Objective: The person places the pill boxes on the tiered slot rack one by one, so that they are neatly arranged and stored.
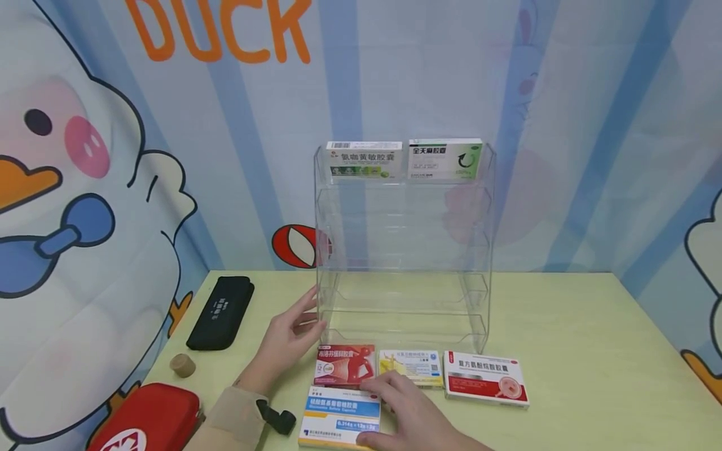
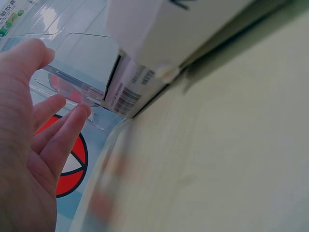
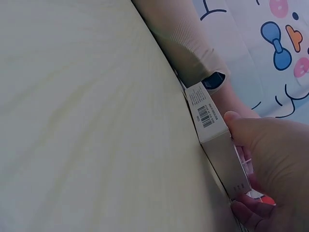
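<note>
A clear acrylic display rack [image 1: 403,250] stands upright with tiers. My left hand [image 1: 290,338] is at its lower left side, thumb and fingers spread along the edge; in the left wrist view this hand [image 2: 38,130] has its fingers extended beside the clear plastic. My right hand [image 1: 414,410] grips a blue, white and yellow medicine box [image 1: 338,416] by its right side, thumb at the near edge and fingers at the far one. In the right wrist view, the box [image 3: 224,162] shows its plain side between thumb and fingers.
In front of the rack lie a red medicine box [image 1: 344,364], a yellow-white one [image 1: 412,368] and a red-white one [image 1: 486,379]. Two boxes, one of them green-white [image 1: 444,159], stand in the top tier. A black case [image 1: 221,313], cork [image 1: 183,365] and red pouch [image 1: 152,413] lie left.
</note>
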`<state>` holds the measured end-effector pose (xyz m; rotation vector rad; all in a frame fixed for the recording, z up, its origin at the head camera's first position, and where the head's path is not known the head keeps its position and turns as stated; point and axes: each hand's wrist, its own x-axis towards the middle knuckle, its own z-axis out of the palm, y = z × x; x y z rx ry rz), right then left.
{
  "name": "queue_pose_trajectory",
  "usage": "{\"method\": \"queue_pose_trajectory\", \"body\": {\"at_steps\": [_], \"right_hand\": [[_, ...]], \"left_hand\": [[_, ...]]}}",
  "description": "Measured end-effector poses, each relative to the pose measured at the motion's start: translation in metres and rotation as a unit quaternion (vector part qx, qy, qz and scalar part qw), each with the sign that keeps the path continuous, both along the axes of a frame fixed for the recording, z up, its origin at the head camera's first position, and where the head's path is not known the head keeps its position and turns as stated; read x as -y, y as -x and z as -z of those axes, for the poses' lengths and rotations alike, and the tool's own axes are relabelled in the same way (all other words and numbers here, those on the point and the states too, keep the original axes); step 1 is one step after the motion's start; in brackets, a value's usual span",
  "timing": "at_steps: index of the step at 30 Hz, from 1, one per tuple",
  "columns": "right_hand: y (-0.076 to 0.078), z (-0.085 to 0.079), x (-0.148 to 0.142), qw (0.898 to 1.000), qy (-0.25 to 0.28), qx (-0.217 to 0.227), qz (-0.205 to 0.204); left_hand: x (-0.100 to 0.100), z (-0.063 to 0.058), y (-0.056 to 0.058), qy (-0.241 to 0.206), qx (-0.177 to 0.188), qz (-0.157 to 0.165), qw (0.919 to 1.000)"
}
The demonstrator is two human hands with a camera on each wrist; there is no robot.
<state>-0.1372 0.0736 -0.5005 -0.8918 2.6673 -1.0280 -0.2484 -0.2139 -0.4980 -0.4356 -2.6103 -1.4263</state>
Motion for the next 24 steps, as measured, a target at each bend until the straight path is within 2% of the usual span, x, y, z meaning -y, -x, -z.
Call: {"method": "queue_pose_trajectory", "body": {"at_steps": [7,13,20,24], "right_hand": [[-0.0023,-0.0018,0.0003,1.0,-0.023,-0.003,0.004],[-0.0036,-0.0012,0.0007,1.0,-0.011,-0.026,0.006],[-0.0038,-0.0055,-0.0007,0.996,0.081,0.016,-0.019],[-0.0037,-0.0085,-0.0008,0.991,0.13,0.034,-0.012]], "left_hand": [[0.0,0.0009,-0.0002,0.001,0.002,-0.004,1.0],[-0.0012,0.0007,-0.0001,0.0,0.007,-0.007,1.0],[-0.0017,0.0006,-0.0006,0.003,0.01,-0.009,0.9999],[-0.0006,0.0004,-0.0004,0.006,0.005,-0.005,1.0]]}}
